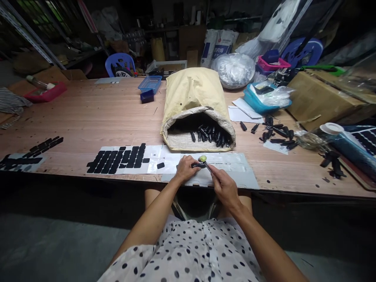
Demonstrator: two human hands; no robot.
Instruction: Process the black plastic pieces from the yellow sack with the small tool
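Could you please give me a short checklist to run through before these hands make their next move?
1. Left hand has hold of a black piece: ok.
2. Right hand grips the tool with the yellow-green end: ok.
3. Tool's end touches the black piece: cannot tell, too small to see.
4. Sack open towards the person, small black parts visible inside: ok.
5. Similar parts all inside the sack: not ok, loose ones lie on the table to its right.
6. Flat black pads all grouped together: not ok, a single pad lies apart.
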